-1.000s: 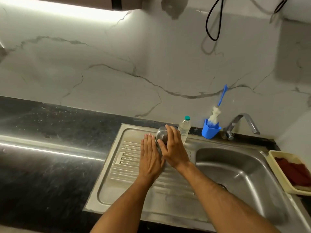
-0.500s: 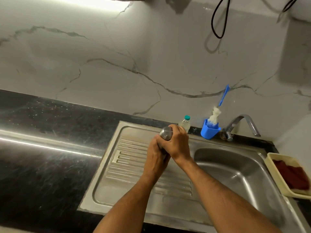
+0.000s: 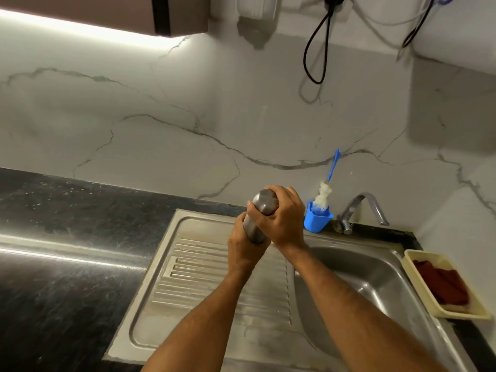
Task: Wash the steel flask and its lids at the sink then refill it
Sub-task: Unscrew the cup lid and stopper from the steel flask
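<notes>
Flask (image 3: 259, 218) upright over draining board; your left hand (image 3: 245, 247) grips its body, right hand (image 3: 280, 218) wraps the lid (image 3: 265, 201) directly above.

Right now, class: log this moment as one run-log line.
left hand: grips flask body | right hand: grips flask top | place: over draining board

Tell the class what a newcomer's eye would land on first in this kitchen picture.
First, the tall brushed-steel flask gripped over the ribbed steel draining board: left hand round its body, right hand wrapped over its top. Next, the bright blue plastic cup holding a blue-handled white bottle brush, beside the curved steel tap.
</notes>
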